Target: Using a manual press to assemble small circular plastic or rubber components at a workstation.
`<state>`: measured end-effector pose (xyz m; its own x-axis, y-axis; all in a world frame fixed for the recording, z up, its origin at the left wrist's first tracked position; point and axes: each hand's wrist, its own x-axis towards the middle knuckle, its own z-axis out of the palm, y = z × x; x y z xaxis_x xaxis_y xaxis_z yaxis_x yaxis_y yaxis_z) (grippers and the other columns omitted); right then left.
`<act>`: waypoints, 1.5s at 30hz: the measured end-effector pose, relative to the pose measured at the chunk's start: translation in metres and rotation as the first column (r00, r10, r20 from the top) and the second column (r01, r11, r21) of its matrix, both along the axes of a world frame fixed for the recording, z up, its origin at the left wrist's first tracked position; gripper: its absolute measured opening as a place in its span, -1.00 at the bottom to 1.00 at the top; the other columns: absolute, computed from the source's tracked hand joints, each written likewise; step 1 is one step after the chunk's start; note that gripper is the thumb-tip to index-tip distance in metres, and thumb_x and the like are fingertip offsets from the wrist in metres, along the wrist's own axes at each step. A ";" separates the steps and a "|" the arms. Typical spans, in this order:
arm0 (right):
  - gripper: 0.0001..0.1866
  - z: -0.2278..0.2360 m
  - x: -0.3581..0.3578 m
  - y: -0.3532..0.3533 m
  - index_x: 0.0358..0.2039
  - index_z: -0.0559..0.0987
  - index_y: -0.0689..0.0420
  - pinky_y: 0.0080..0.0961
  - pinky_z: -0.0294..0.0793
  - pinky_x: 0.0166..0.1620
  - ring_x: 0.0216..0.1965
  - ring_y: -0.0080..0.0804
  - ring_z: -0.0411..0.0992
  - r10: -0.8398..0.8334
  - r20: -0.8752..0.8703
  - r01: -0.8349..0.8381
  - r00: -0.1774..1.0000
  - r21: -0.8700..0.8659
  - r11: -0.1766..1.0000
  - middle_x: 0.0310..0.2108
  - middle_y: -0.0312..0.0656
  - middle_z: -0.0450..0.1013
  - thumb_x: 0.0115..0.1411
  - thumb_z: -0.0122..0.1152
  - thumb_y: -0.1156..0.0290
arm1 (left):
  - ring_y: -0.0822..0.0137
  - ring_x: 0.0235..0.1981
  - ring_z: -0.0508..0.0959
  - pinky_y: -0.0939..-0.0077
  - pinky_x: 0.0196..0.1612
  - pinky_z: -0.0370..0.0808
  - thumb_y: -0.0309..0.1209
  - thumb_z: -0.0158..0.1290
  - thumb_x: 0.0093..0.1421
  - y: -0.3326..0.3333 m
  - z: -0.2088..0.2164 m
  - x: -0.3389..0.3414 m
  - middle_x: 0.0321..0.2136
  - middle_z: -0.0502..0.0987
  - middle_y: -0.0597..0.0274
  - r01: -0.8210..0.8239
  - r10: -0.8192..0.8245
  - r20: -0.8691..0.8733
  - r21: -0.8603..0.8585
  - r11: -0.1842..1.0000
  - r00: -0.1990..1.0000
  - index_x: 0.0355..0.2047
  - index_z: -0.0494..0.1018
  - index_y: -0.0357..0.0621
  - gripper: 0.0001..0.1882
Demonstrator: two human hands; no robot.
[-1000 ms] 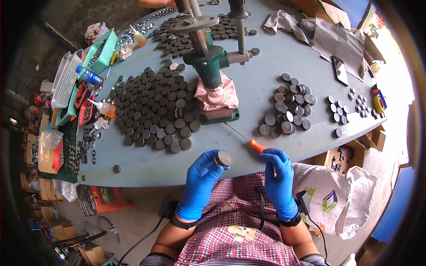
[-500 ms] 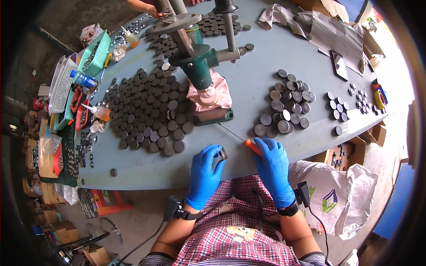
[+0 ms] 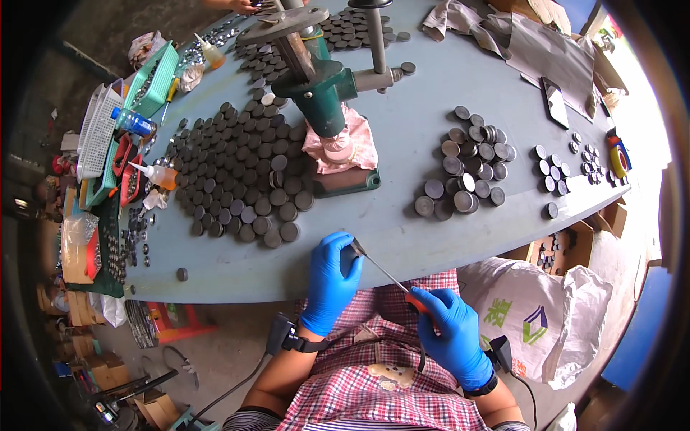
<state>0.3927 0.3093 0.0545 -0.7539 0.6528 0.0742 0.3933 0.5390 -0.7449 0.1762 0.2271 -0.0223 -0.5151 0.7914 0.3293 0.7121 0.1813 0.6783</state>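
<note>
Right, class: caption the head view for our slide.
Blue-gloved left hand holds a dark disc; right hand holds an orange-handled screwdriver to it.

Hands point(image 3: 334, 282): blue gloves point(image 3: 460, 345) | black straps point(image 3: 310, 346), boxes point(image 3: 279, 333) | lower left: black cable point(image 3: 233, 391) | bottom centre: red plaid apron point(image 3: 345, 363), tan patch point(image 3: 392, 375) | bottom edge: striped sleeves point(image 3: 248, 420)

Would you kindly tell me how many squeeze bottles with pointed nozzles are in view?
2: the far bottle, right of the green basket; the nearer bottle, left of the dark discs. Others may be hidden.
</note>
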 end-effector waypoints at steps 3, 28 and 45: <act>-0.48 0.000 0.001 0.000 0.00 0.57 0.01 -0.39 0.50 -0.39 -0.45 -0.27 0.49 0.012 0.006 -0.012 1.000 0.004 1.000 -0.33 -0.19 0.48 -0.05 0.22 0.60 | -0.01 -0.06 0.50 0.24 0.05 0.43 -0.57 0.26 -0.02 -0.001 -0.002 -0.001 -0.09 0.48 0.00 0.001 -0.001 -0.021 0.011 1.000 1.000 -0.06 0.37 -0.23 -0.52; -0.55 0.000 0.003 -0.012 0.03 0.52 0.06 -0.40 0.46 -0.51 -0.57 -0.23 0.48 0.006 0.065 -0.005 0.998 -0.023 1.000 -0.42 -0.16 0.46 0.08 0.22 0.59 | 0.05 -0.11 0.49 0.25 -0.05 0.43 -0.44 0.34 -0.03 0.000 -0.002 0.001 -0.11 0.50 0.11 0.014 -0.014 -0.146 -0.004 1.000 0.989 -0.11 0.42 -0.16 -0.53; -0.46 -0.032 -0.004 -0.044 0.23 0.36 0.07 -0.36 0.55 -0.42 -0.47 -0.14 0.55 -0.067 -0.020 0.050 0.998 -0.475 0.878 -0.28 -0.05 0.53 0.20 0.09 0.54 | 0.05 -0.13 0.50 0.24 -0.07 0.47 -0.46 0.34 -0.04 0.003 -0.002 0.008 -0.16 0.50 0.09 -0.037 0.036 -0.134 -0.008 0.999 0.990 -0.16 0.43 -0.18 -0.57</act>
